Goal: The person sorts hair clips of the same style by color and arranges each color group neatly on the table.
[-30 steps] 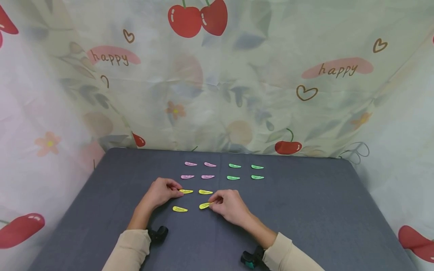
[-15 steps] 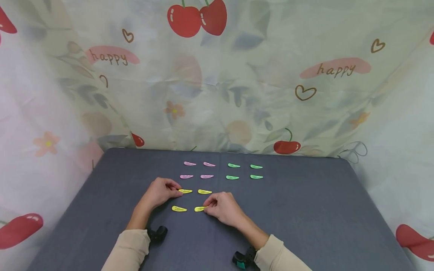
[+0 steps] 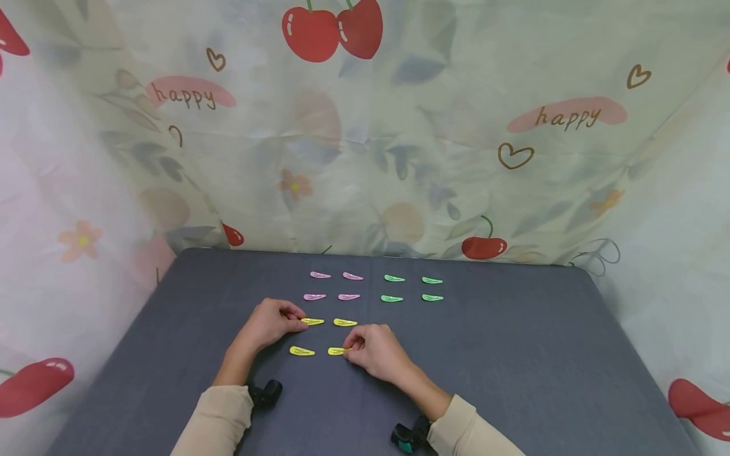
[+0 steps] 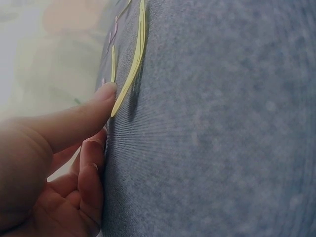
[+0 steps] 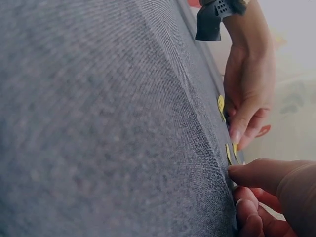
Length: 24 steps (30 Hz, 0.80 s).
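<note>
Grey fabric covers the bench, the biggest thing in view below the cherry-printed curtain. On it lie small snap hair clips sorted by colour. The four pink snap hair clips sit in a neat two-by-two block at the far side, and the four green snap hair clips form a matching block just to the right of the pink block. Both blocks look finished.

Just nearer than the pink block, the four yellow snap hair clips make a third block, which seems close to done but is being squared up. The left hand touches the far-left yellow clip with its fingertips, fingers bent; the grip looks like a light press at the clip's end. The right hand pinches the near-right yellow clip at its end. The far-right yellow clip and near-left yellow clip lie untouched.
</note>
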Each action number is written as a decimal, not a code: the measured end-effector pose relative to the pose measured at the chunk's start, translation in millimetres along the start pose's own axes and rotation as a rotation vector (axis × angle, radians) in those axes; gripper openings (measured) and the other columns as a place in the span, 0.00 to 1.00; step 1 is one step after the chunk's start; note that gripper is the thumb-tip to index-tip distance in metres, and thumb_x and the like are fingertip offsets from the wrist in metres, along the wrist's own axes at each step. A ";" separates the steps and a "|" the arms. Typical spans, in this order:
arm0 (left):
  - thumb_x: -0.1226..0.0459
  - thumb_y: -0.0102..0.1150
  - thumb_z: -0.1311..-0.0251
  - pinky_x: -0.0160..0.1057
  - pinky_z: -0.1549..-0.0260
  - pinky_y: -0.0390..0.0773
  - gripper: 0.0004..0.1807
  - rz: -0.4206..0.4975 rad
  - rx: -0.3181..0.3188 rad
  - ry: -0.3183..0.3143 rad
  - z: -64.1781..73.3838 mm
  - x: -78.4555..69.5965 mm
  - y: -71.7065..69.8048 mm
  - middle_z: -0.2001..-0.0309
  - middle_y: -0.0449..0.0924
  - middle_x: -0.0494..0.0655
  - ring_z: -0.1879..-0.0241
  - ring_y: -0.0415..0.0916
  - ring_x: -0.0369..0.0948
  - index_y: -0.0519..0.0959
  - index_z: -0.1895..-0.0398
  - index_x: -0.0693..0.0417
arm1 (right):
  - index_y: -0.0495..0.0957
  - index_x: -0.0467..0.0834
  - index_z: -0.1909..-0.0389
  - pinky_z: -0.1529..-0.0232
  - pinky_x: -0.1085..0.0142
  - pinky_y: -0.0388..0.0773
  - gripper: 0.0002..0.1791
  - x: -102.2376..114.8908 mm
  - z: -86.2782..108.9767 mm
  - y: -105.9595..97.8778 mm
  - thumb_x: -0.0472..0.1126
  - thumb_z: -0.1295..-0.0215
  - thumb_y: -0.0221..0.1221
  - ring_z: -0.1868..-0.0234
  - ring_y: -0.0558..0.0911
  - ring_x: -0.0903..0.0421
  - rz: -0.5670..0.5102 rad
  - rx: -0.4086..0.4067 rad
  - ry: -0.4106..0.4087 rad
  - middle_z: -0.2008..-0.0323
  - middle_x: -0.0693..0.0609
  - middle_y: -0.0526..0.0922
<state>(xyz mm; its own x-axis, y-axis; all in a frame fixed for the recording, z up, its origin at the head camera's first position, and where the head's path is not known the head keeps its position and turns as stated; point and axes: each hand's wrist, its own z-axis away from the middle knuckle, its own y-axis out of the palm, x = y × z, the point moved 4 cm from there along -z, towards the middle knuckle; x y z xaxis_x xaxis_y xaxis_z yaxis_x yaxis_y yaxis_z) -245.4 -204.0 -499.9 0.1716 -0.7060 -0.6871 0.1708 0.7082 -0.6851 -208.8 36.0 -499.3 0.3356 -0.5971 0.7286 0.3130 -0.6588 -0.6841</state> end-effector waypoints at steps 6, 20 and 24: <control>0.58 0.76 0.44 0.38 0.65 0.71 0.09 -0.001 0.002 0.001 -0.2 2.0 -2.4 0.67 0.83 0.45 0.65 0.74 0.42 0.89 0.62 0.48 | 0.87 0.48 0.70 0.73 0.74 0.70 0.02 0.8 -1.3 1.3 0.39 0.40 0.71 0.78 0.72 0.69 0.010 -0.005 -0.018 0.78 0.60 0.79; 0.59 0.78 0.48 0.38 0.65 0.71 0.15 0.000 0.033 0.020 -5.9 6.6 0.7 0.66 0.80 0.46 0.66 0.73 0.42 0.86 0.58 0.48 | 0.87 0.44 0.59 0.72 0.73 0.71 0.10 -2.2 -1.9 0.8 0.39 0.42 0.73 0.77 0.73 0.68 -0.015 0.060 -0.035 0.76 0.58 0.79; 0.58 0.79 0.49 0.38 0.66 0.70 0.18 -0.018 0.058 0.029 -5.0 4.9 2.3 0.66 0.79 0.46 0.66 0.73 0.42 0.85 0.56 0.49 | 0.86 0.44 0.56 0.72 0.73 0.71 0.11 -3.5 2.4 -2.5 0.41 0.39 0.71 0.77 0.74 0.67 -0.023 0.085 -0.050 0.75 0.58 0.80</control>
<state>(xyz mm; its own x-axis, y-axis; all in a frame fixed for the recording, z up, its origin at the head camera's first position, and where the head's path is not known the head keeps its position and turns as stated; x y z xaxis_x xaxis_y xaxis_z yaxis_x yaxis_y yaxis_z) -249.0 -205.8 -506.0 0.1399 -0.7177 -0.6821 0.2292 0.6937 -0.6828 -208.6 40.8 -500.3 0.3711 -0.5570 0.7430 0.3951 -0.6294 -0.6692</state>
